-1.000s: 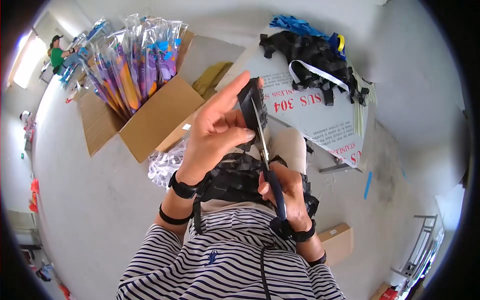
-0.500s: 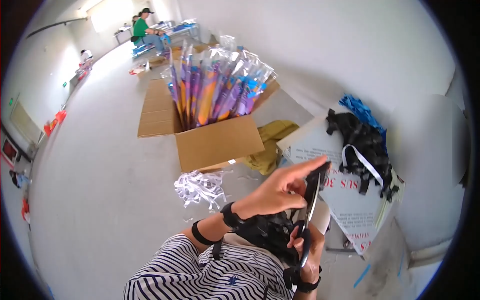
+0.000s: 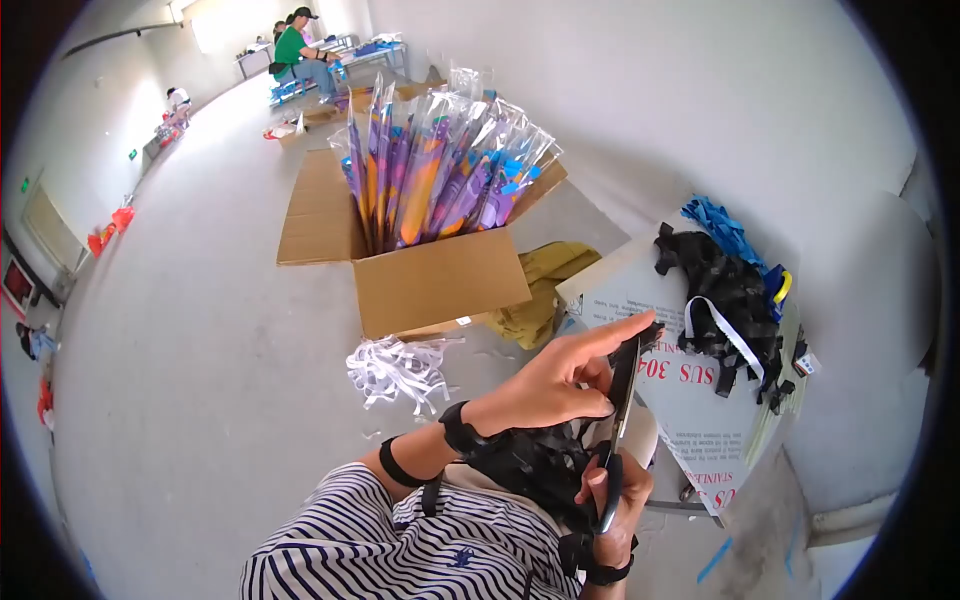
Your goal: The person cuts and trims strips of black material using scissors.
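My right hand (image 3: 622, 488) is closed around the dark handles of a pair of scissors (image 3: 608, 492), low and right of centre. Their blades point up toward my left hand, next to a black strap (image 3: 628, 355). My left hand (image 3: 560, 378) pinches that strap between thumb and curled fingers, its index finger stretched out along the top. Where blade and strap meet is partly hidden, so I cannot tell whether they touch. More black straps (image 3: 530, 465) lie in a heap on my lap, under the left wrist.
Ahead stands an open cardboard box (image 3: 440, 285) full of purple and orange items in clear bags (image 3: 425, 180). White straps (image 3: 400, 370) lie on the floor. At right, a printed board (image 3: 665, 400) carries black straps (image 3: 725, 290) and blue straps (image 3: 725, 225). A person in green (image 3: 290, 45) sits far off.
The view has shifted slightly. A blue and yellow object and a small white box now show beside the board's black straps. Both hands keep nearly the same pose on the scissors and strap.
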Demonstrator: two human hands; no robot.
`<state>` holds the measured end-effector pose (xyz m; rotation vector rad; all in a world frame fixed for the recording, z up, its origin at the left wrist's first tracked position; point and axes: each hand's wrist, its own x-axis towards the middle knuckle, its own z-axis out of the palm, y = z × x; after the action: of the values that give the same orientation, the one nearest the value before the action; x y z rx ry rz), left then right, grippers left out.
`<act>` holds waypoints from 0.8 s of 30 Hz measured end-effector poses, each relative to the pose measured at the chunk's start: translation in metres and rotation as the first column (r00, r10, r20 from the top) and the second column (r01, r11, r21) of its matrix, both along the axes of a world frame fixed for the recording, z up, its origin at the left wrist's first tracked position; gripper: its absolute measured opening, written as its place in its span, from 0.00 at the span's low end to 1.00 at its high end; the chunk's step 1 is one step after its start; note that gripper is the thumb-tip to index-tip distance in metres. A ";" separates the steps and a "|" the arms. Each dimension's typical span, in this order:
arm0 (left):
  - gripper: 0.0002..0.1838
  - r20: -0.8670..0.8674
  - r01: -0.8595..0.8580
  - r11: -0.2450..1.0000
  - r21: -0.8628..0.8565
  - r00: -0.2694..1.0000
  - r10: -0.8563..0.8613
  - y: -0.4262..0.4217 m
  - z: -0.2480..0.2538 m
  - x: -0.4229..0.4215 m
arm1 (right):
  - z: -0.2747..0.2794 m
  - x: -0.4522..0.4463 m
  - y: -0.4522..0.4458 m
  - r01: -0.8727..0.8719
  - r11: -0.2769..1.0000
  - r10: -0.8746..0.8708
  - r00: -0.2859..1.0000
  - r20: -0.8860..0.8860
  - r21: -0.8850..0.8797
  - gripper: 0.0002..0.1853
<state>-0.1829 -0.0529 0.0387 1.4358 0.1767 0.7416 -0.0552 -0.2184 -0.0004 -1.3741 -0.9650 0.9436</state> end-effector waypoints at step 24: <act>0.42 0.097 -0.172 0.975 -0.138 0.978 0.187 -0.002 0.008 -0.003 | -0.015 0.006 0.004 -0.160 0.987 0.160 0.987 -0.006 -0.011 0.39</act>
<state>-0.1860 -0.0545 0.0463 1.2640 0.2673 0.9389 -0.0492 -0.2139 -0.0156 -1.3170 -1.0797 1.0735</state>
